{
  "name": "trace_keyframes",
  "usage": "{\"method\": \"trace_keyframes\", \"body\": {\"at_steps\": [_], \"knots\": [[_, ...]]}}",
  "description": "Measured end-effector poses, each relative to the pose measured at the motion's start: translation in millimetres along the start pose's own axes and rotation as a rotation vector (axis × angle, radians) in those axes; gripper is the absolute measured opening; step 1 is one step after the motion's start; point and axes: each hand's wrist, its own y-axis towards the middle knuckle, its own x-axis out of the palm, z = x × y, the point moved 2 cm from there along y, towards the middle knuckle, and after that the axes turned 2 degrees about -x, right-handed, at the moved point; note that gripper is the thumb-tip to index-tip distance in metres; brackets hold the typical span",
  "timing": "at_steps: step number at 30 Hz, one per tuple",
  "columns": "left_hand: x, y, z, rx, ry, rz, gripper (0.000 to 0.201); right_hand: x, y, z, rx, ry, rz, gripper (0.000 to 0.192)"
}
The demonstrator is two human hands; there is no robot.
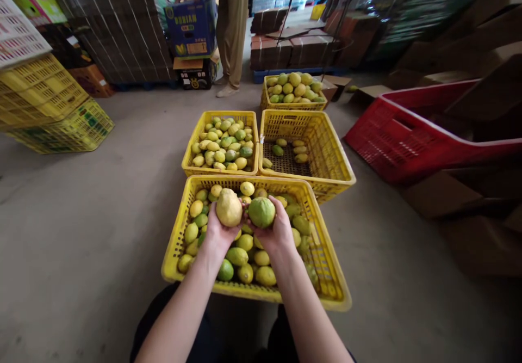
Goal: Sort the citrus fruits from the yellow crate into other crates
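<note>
My left hand (218, 231) grips a yellow lemon (229, 208), and my right hand (276, 231) grips a greener lemon (261, 211). Both are held side by side over the near yellow crate (334, 287), which is full of yellow and green lemons. Beyond it stand two more yellow crates: the left one (196, 134) heaped with lemons, the right one (330, 156) holding only several lemons on its bottom. A fourth yellow crate (265, 96) piled with lemons sits farther back.
A red crate (391, 140) lies tilted at the right among flattened cardboard. Stacked yellow crates (49, 107) stand at the left. Another person (232, 25) stands at the back beside a blue cardboard box (191, 28) and a wall of stacked cartons.
</note>
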Motion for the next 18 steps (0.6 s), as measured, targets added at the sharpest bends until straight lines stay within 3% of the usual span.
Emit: {"method": "trace_keyframes", "body": {"at_steps": [8,18], "knots": [[3.1,2.3,-0.6,0.044,0.058,0.105,0.018,3.6,5.5,-0.7,-0.180,-0.015,0.172,0.012],[2.9,-8.9,-4.6,-0.023,0.046,0.079,0.023,-4.9,4.9,-7.5,-0.239,-0.036,0.147,0.017]]}}
